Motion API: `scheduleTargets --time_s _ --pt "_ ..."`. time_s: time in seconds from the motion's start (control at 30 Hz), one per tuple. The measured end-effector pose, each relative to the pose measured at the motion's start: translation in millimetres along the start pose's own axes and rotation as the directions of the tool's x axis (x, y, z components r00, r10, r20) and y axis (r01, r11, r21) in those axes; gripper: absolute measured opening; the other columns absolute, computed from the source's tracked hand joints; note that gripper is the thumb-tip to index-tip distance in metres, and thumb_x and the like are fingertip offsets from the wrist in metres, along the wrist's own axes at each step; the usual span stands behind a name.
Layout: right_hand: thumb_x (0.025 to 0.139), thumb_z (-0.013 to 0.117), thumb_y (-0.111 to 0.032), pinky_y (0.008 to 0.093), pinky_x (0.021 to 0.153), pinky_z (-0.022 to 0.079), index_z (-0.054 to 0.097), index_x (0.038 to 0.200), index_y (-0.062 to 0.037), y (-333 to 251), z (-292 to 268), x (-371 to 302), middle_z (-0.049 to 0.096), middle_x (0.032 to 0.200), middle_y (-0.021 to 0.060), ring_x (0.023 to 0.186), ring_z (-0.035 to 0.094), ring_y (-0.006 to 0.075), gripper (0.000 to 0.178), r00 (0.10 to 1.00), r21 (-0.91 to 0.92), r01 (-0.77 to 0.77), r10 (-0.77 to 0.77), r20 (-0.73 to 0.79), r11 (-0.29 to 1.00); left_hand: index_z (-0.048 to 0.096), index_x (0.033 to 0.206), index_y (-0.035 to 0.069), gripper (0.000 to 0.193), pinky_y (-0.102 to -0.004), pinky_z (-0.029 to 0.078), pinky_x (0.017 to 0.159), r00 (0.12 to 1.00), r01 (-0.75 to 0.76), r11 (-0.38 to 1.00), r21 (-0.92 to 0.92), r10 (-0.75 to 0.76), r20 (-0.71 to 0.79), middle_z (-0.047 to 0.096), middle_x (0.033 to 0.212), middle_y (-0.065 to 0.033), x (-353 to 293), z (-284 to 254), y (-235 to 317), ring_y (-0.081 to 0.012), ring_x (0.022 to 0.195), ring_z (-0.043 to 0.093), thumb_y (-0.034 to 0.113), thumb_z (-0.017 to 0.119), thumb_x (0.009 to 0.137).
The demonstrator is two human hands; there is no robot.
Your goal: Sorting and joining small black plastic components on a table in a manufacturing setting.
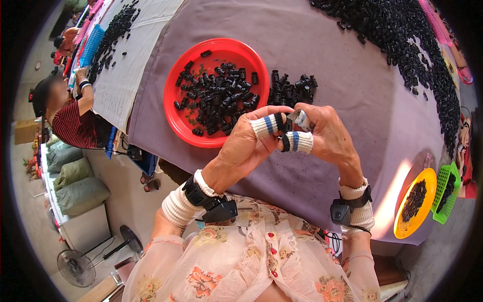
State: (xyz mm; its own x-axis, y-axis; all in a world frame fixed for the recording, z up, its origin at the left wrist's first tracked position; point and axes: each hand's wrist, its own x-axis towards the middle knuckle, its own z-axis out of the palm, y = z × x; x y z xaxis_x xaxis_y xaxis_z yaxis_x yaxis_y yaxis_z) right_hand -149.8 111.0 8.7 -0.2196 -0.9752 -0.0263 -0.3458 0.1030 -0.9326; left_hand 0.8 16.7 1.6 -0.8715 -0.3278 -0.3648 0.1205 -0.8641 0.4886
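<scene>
My left hand (245,143) and my right hand (332,132) meet in front of me, above the purple-grey table cover. Knitted white sleeves with blue stripes wrap some of the fingers. Between the fingertips of both hands is a small black plastic part (288,125), mostly hidden by the fingers. Just left of them stands a round red tray (173,113) holding many similar black parts and green-brown scraps. A loose pile of black parts (294,90) lies on the cloth against the tray's right side, beyond my fingertips.
A large heap of black parts (402,45) spreads along the far right. Yellow tray (431,183) and green basket (448,171) sit at the right edge. A person in a striped top (75,121) works at the left, near another heap (113,38). A fan (76,267) stands lower left.
</scene>
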Motion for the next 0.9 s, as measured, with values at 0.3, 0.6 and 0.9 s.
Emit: scheduleTargets --time_s 0.3,0.6,0.9 --pt "0.066 0.073 -0.038 0.0312 0.047 0.040 0.055 0.072 0.0009 4.9 2.5 -1.4 0.052 0.055 0.0122 0.047 0.046 0.0174 0.043 1.000 0.007 0.013 -0.013 0.012 1.000 0.055 0.108 0.000 0.022 -0.0227 0.051 0.062 1.000 0.021 1.000 -0.002 -0.021 -0.002 0.061 0.097 -0.0078 -0.2 -3.2 -0.7 -0.0111 0.080 0.059 0.010 0.051 0.089" --pt "0.071 0.072 -0.034 0.0293 0.047 0.038 0.059 0.079 -0.0005 6.2 6.5 -3.5 0.050 0.054 0.0086 0.048 0.042 0.0127 0.037 0.999 0.081 0.034 -0.037 0.029 0.996 0.055 0.108 0.000 0.022 -0.0232 0.052 0.063 1.000 -0.004 0.999 0.050 0.005 -0.024 0.060 0.098 -0.0079 0.2 -1.5 -1.5 -0.0118 0.083 0.060 0.010 0.050 0.089" --pt "0.065 0.078 -0.020 0.0240 0.048 0.036 0.056 0.091 -0.0049 0.0 6.4 -4.8 0.052 0.061 0.0015 0.052 0.043 0.0092 0.037 0.975 0.098 0.092 -0.069 -0.213 0.991 0.050 0.113 0.001 0.028 -0.0256 0.051 0.073 0.999 -0.002 0.996 -0.091 0.006 0.042 0.059 0.096 -0.0066 2.8 -9.1 -2.3 -0.0131 0.086 0.059 0.010 0.055 0.086"
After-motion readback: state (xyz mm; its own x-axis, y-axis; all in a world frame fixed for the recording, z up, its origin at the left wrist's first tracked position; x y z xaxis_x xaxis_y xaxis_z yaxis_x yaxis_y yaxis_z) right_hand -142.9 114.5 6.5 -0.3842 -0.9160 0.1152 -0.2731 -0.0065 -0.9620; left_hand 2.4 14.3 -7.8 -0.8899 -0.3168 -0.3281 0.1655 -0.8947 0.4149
